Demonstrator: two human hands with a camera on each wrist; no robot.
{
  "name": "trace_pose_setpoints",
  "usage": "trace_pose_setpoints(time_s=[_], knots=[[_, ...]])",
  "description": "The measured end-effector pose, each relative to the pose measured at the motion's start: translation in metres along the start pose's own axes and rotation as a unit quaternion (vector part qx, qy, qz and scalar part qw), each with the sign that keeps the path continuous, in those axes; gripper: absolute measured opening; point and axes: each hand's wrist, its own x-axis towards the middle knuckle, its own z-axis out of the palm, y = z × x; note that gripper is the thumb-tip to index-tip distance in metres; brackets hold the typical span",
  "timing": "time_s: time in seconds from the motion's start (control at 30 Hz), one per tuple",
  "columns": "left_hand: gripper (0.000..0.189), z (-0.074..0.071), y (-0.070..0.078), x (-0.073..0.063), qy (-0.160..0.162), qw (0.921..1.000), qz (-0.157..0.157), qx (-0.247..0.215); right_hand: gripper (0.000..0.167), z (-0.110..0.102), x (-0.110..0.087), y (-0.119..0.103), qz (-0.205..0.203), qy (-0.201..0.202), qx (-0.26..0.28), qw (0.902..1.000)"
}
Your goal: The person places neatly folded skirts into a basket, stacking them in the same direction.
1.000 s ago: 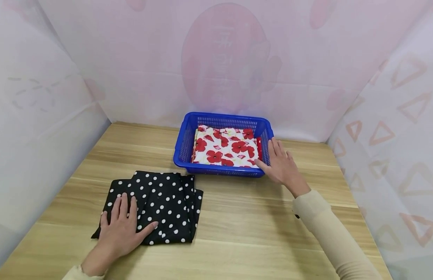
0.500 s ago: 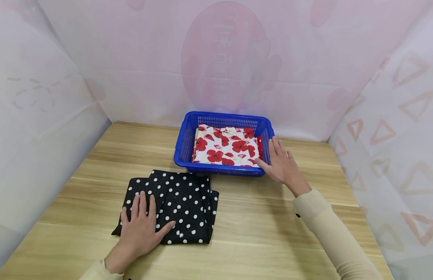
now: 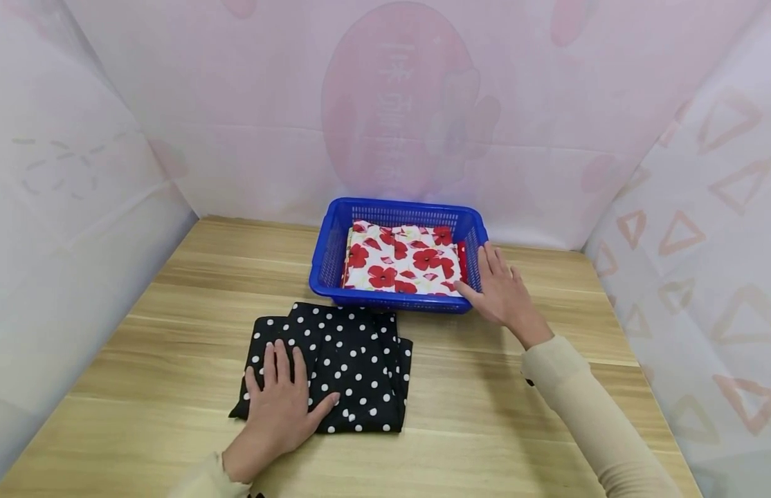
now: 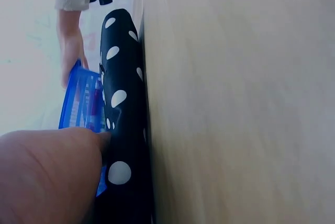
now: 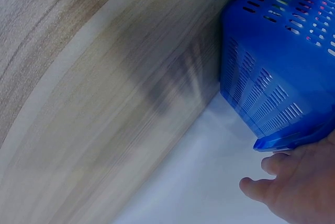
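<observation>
A folded black cloth with white polka dots [image 3: 360, 370] lies on the table, left of centre. My left hand [image 3: 281, 413] rests flat on its left part with fingers spread; in the left wrist view the cloth [image 4: 123, 98] shows edge-on as a thick fold beside that hand [image 4: 49, 174]. Behind it stands a blue plastic basket [image 3: 398, 299] with a folded white cloth with red flowers [image 3: 401, 259] inside. My right hand [image 3: 505, 294] rests on the basket's right rim, fingers fairly straight. The right wrist view shows this hand [image 5: 309, 182] at the edge of the basket [image 5: 288, 51].
A strip of red dotted fabric [image 3: 462, 259] shows beside the floral cloth in the basket. The wooden tabletop [image 3: 448, 415] meets a pale printed curtain [image 3: 248, 152] at the back and sides.
My left hand and the polka-dot cloth have slid right across the table, to in front of the basket. The right hand and the basket have stayed in place.
</observation>
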Motion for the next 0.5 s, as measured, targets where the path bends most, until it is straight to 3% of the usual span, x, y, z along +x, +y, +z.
trace_pose_setpoints(time_s=[0.5], knots=[[0.11,0.004,0.049,0.01,-0.021,0.9995,0.017,0.015,0.105,0.001,-0.001,0.001,-0.004,0.009,0.002,1.0]])
